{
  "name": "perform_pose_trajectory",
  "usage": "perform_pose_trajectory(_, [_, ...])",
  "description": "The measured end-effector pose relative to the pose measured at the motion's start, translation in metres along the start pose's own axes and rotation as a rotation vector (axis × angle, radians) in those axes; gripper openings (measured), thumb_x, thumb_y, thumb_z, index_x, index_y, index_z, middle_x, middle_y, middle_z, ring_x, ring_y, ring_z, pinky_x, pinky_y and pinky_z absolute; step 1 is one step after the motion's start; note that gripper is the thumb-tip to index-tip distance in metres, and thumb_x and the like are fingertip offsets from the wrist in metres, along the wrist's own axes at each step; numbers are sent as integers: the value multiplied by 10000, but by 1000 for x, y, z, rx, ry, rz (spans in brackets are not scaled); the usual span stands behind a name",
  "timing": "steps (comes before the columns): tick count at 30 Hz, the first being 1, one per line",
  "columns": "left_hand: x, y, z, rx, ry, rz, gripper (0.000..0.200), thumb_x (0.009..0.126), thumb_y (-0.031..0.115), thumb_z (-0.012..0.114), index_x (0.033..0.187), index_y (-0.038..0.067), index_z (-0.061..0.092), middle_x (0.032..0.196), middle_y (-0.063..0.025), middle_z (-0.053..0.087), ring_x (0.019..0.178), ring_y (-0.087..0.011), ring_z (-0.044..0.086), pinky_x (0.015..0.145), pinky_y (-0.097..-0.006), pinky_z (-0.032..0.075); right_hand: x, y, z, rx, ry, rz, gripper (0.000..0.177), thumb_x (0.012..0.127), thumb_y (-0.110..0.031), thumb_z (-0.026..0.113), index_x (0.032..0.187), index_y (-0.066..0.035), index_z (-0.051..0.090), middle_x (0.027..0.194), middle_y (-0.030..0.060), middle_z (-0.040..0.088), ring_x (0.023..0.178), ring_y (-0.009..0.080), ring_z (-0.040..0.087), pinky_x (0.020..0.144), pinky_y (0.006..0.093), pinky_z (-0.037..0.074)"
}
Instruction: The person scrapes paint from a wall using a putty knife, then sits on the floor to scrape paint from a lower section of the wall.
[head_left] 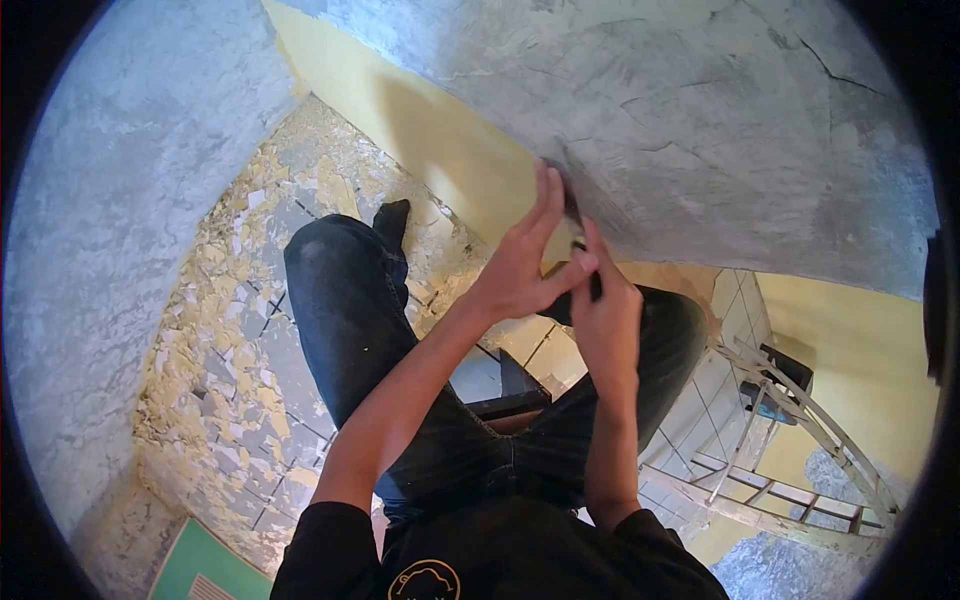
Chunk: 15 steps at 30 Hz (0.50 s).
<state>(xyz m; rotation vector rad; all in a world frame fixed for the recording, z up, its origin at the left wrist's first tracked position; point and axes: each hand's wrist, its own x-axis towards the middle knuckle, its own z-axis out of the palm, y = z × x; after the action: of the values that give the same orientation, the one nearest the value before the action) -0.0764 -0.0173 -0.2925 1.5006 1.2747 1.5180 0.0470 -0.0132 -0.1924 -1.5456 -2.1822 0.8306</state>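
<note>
Low in front of me, the wall shows a smooth yellow painted strip (440, 150) below a scraped grey surface (680, 130). A dark, thin tool (571, 205) lies against the wall where the two meet. My right hand (607, 305) is closed round its dark handle, with the index finger stretched along it. My left hand (525, 262) has its fingers extended toward the wall beside the blade, their tips at or near the tool. The left thumb reaches across to the right hand. Part of the handle is hidden by the fingers.
Peeled paint flakes (235, 370) cover the tiled floor at left. A metal ladder (790, 510) lies at lower right, near a dark object (787, 370). A green board (205, 565) is at lower left. A dark stool (510, 400) shows between my knees.
</note>
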Motion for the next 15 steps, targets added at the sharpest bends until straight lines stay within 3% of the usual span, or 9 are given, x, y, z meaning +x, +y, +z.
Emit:
perform_pose_trajectory(3, [4,-2,1,31,54,-3,933,921,447,635,1516,-100,169,1575,-350,134,1473,-439,191,1175,-438,237,1,15,14,22,70,-109,461,942,-8,573,1399,-44,526,947,249,669,813,337,680,758,368,522])
perform_pose_trajectory(10, [5,-5,-2,-39,64,-4,883,922,400,647,1500,-107,213,1554,-370,172,1472,-432,193,1175,-431,237,2,19,21,91,95,-65,469,944,3,563,1408,-46,514,953,259,668,824,348,677,756,372,522])
perform_pose_trajectory(15, [5,0,-2,-63,74,0,860,922,386,647,1497,-104,237,1552,-367,182,1466,-426,210,1166,-426,260,9,8,15,-41,84,-162,439,961,-28,554,1398,-57,528,942,259,666,818,344,676,759,386,522])
